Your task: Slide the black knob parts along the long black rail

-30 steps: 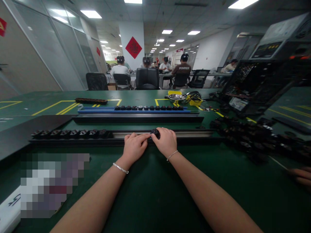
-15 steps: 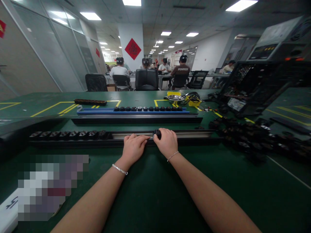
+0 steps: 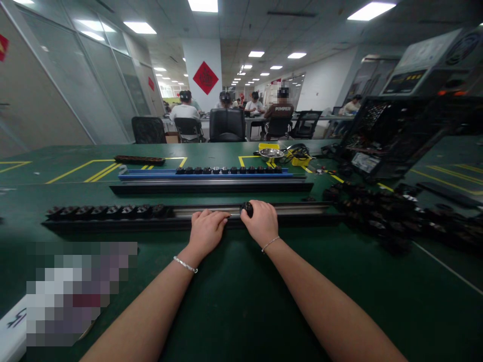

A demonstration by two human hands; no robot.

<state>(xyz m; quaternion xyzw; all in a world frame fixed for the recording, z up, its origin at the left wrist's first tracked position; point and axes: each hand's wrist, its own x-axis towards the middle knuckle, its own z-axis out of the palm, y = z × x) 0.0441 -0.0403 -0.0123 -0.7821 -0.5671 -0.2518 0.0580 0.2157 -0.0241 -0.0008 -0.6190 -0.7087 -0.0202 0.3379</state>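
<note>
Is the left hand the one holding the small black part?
No, the right hand holds the small black part, while the left hand lies at the near black rail.

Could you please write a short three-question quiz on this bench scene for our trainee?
1. Which hand grips the small black part? A) left B) right C) neither
2. True or false: the blue rail lies farther from the person than the black rail under the hands.
3. Fill in: the row of black parts on that black rail sits toward its ____ end.

Key: 1. B, the right hand. 2. True. 3. left.
</note>
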